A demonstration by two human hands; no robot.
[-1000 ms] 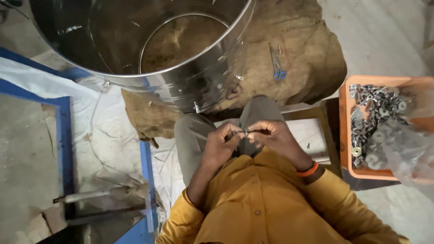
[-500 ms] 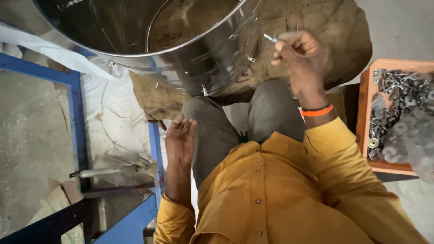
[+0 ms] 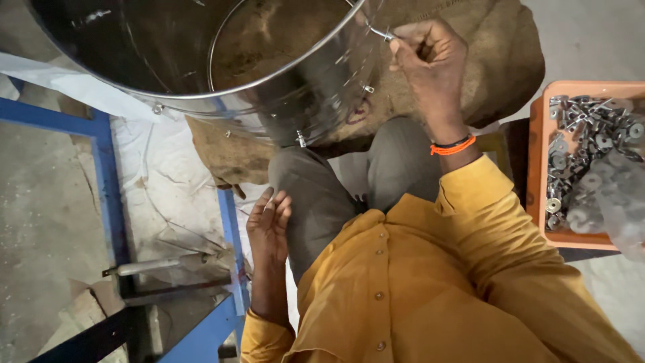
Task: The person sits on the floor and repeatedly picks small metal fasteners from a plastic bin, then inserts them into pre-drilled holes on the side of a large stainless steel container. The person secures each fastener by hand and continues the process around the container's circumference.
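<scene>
Steel drum (image 3: 289,101) rim: right hand (image 3: 430,64) pinches small metal rivet (image 3: 381,32) against it. Left hand (image 3: 269,225) loose, half-open, empty, beside knee.

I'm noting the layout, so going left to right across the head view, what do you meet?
Blue frame bar → left hand → right hand holding a small metal pin at the steel drum's rim → orange tray of metal parts.

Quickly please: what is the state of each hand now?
Left hand: open, holding nothing, beside the thigh.
Right hand: closed on a small metal pin at the steel drum.
</scene>
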